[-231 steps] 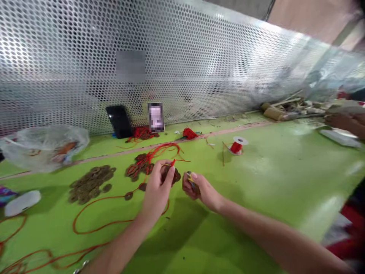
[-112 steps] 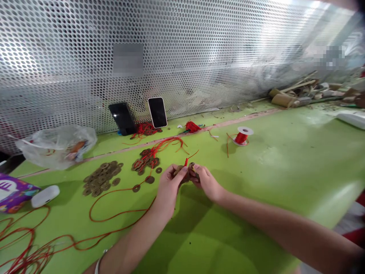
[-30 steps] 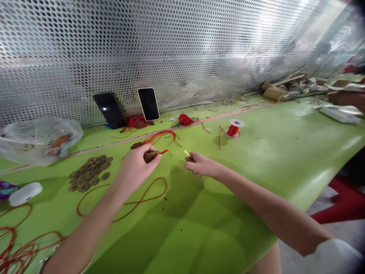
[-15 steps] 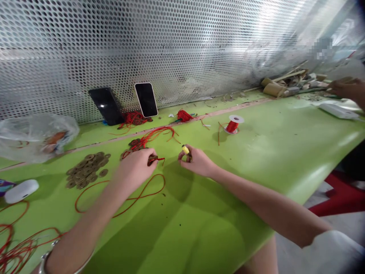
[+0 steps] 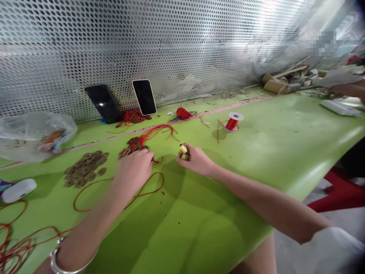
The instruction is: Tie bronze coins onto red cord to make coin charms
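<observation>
My left hand (image 5: 134,169) rests knuckles-up on the green table (image 5: 256,152), fingers curled over coins on a red cord (image 5: 142,192) at the edge of a small heap of strung coins (image 5: 131,146). That cord loops back along the table under my wrist. My right hand (image 5: 195,160) lies a little to the right, closed round a small yellow lighter (image 5: 183,148) whose top pokes out above the fingers. The two hands are apart.
A pile of loose brass coins (image 5: 84,173) lies left of my hands. Two phones (image 5: 144,97) lean on the perforated metal screen (image 5: 171,45). A red thread spool (image 5: 234,121), a plastic bag (image 5: 34,135), a white case (image 5: 18,190) and tangled red cord (image 5: 17,247) lie around. Another person's hand (image 5: 348,89) is far right.
My hands, joined over the coins earlier, have parted. My left hand has lowered its coins and cord onto the table by the strung heap; my right hand keeps the lighter.
</observation>
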A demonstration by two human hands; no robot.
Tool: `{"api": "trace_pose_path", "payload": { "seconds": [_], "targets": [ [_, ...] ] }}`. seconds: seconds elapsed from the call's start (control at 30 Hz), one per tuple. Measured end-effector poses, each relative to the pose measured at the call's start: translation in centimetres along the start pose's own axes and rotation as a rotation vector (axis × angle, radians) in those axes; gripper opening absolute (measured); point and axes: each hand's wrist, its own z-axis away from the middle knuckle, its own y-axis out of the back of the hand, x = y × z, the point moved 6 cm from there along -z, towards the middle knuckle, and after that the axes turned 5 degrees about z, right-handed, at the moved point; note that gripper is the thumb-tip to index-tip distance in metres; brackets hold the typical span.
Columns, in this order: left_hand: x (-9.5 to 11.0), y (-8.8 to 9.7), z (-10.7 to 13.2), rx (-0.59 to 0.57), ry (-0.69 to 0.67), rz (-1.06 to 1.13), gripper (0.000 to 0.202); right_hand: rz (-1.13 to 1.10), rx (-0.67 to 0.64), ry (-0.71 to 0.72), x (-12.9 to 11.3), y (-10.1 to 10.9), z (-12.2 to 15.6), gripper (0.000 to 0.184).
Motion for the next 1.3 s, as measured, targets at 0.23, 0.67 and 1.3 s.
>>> {"api": "trace_pose_path", "payload": {
  "seconds": [0.23,0.67,1.3],
  "targets": [
    [0.3,1.6,0.3,0.061,-0.016,-0.065,0.024,0.015,-0.015,-0.004,0.0,0.0,0.0,0.011],
    [-1.1,7.8,2.0,0.405,0.06,-0.156,0.026,0.141,-0.021,0.027,0.0,-0.2,-0.1,0.016],
    [1.1,-0.1,-0.1,0.06,-0.12,-0.185,0.03,0.167,0.004,0.078,-0.3,-0.1,-0.1,0.024]
  ]
}}
